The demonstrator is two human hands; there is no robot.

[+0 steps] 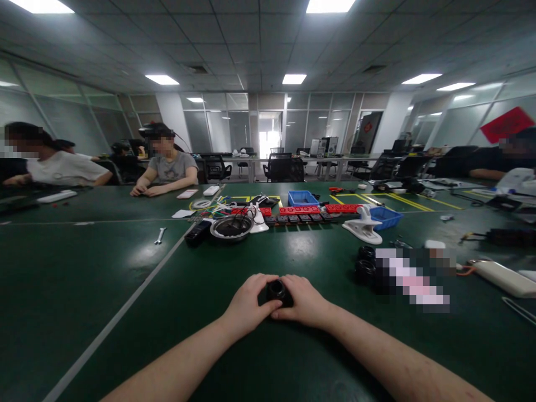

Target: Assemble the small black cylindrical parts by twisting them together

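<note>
A small black round part [277, 289] with a hole in its top rests on the green table [201, 357] straight ahead of me. My left hand [253, 298] is wrapped round its left side, and my right hand [299, 301] closes round the right side. Both thumbs meet at the front of the part and the fingertips come together behind it, so its lower half is mostly hidden. What kind of part it is I cannot tell. To the right lie black ring-shaped pieces [365, 265] beside a blurred-out patch.
Beyond my hands stand a round metal dish [231, 228], a white stand [364, 228], red strips [299, 210] and blue bins [302, 197] [384, 218]. A wrench [159, 235] lies left, a cream-coloured flat case [502, 277] right. Across the table a person in grey [171, 167] sits.
</note>
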